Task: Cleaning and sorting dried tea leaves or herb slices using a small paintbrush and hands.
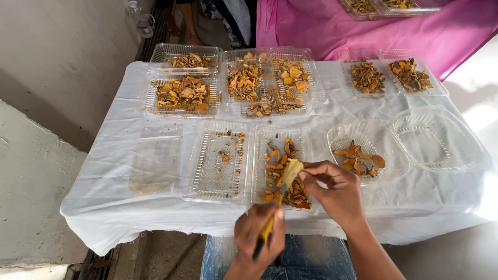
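Note:
My left hand (259, 236) grips the yellow handle of a small brush (282, 194) whose pale bristles point up over a clear plastic tray (259, 181) of orange dried slices (282, 179). My right hand (334, 189) pinches at the bristles, and whether a slice sits between the fingers I cannot tell. Both hands hover at the table's near edge. Left of that tray lies another clear tray (215, 166) holding only a few crumbs.
A white cloth (114, 171) covers the table. Several more clear trays of orange slices (181, 93) line the far side. A clear clamshell (410, 137) at the right holds a few larger slices. A pink cloth (363, 31) covers a table behind. A grey wall is at the left.

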